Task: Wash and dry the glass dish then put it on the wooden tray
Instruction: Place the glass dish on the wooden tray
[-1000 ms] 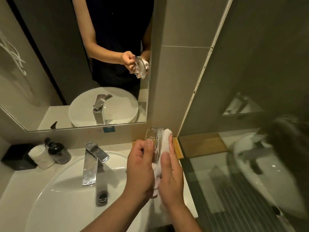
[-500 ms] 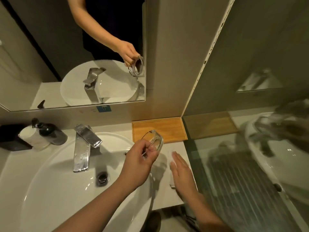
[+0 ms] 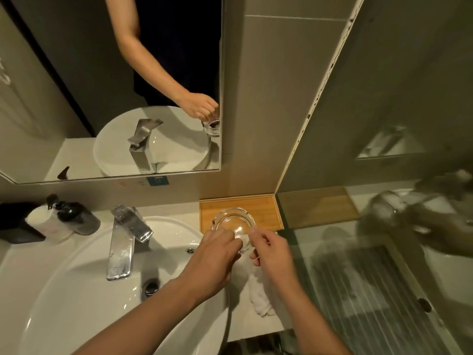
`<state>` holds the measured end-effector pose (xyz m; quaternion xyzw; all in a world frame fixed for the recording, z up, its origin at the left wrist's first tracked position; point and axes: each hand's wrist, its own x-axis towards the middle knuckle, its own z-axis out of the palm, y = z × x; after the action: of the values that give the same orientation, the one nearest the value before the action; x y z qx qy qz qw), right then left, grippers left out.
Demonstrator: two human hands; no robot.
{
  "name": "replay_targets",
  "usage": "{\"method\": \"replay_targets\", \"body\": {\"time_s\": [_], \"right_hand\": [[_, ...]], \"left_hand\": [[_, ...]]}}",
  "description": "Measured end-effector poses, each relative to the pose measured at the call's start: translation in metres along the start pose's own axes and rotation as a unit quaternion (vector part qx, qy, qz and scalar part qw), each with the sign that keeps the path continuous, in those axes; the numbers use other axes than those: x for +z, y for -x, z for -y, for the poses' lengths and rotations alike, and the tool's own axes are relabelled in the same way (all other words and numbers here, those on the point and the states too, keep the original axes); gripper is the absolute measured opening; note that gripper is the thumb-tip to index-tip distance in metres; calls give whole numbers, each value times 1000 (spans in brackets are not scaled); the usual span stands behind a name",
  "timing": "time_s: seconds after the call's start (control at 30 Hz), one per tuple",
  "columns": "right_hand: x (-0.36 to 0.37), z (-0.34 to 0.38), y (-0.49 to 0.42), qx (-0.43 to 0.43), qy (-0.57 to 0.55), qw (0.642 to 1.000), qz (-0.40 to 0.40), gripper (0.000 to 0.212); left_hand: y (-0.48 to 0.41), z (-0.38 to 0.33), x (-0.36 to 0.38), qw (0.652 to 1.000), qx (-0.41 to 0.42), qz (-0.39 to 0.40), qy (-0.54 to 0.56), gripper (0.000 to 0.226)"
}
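The clear glass dish is held level, mouth up, over the near edge of the wooden tray in the counter's back right corner. My left hand grips its near left rim. My right hand pinches the near right rim with fingertips. Whether the dish rests on the tray or hovers just above it, I cannot tell. The white cloth lies crumpled on the counter under my right forearm, held by neither hand.
A white basin with a chrome tap fills the left. A dark soap bottle and a white roll stand at the back left. A mirror hangs above; a glass shower panel bounds the right.
The cloth went from my right hand down to the counter. The dish turned from upright on edge to level and moved back to the tray; my right hand came up to its rim.
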<state>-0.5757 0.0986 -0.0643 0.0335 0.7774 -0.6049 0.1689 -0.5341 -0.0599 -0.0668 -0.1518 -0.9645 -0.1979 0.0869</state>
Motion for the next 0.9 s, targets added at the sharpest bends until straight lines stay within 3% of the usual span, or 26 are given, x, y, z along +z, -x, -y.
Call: {"method": "replay_targets", "body": {"time_s": [0.13, 0.23, 0.3, 0.4, 0.53, 0.6, 0.9], "right_hand": [[-1, 9, -18, 15, 17, 999, -25, 36], [-2, 14, -38, 33, -2, 998, -44, 33], [-2, 13, -55, 41, -6, 997, -62, 22], [-4, 8, -79, 49, 10, 996, -74, 7], [-2, -1, -108, 61, 42, 995, -68, 7], [0, -9, -122, 77, 59, 993, -61, 10], [11, -52, -173, 146, 59, 986, -57, 18]], "left_hand": [[-22, 5, 1, 998, 39, -2, -47, 17], [-37, 16, -1, 998, 59, -29, -8, 10], [-46, 26, -3, 996, 9, -61, 64, 18], [-66, 45, 2, 966, -150, -136, 160, 20], [-88, 75, 23, 877, -373, -61, 296, 27], [-91, 89, 42, 841, -397, -23, 366, 27], [-107, 113, 111, 778, -469, -47, 415, 15]]}}
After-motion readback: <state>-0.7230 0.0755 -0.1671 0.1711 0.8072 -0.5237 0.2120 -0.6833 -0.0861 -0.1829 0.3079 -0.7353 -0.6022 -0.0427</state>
